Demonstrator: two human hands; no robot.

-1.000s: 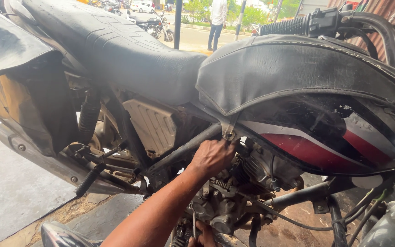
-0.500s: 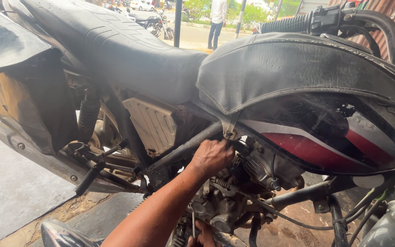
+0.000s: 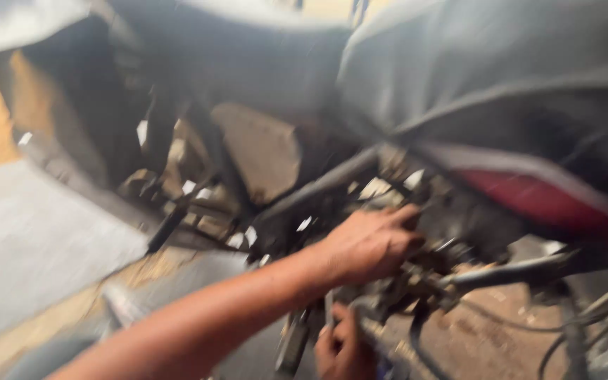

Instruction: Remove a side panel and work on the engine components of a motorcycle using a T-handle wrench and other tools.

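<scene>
Frame heavily blurred; fine detail not readable.

Position of hands: left hand point(image 3: 371, 243) reaches in under the tank point(image 3: 529, 91), fingers curled against the engine parts point(image 3: 416, 278) just below the frame tube point(image 3: 318, 186); whether closed on a part or only pressing cannot be told. Right hand point(image 3: 343, 345) low, at the bottom edge, fist wrapped round a thin upright tool shaft point(image 3: 328, 313) just below the same parts. Hands near each other, not touching.

Location of work: engine parts sit between the red tank panel point(image 3: 536, 200) and the tan side cover point(image 3: 262, 151), beneath the seat point(image 3: 248, 49).

Recommended practice, as a judgement only:
- Steady the part with the left hand; turn or lever with the right only.
- Keep the shaft square to the fastener to avoid slipping.
- Keep fingers away from the cables point(image 3: 599, 309) at lower right.
- Hold the head still; view unclear.

Packages, labels, signs: none discernible. Small white flecks about the engine, shape unclear. Grey mat point(image 3: 29, 246) on the floor at left.
</scene>
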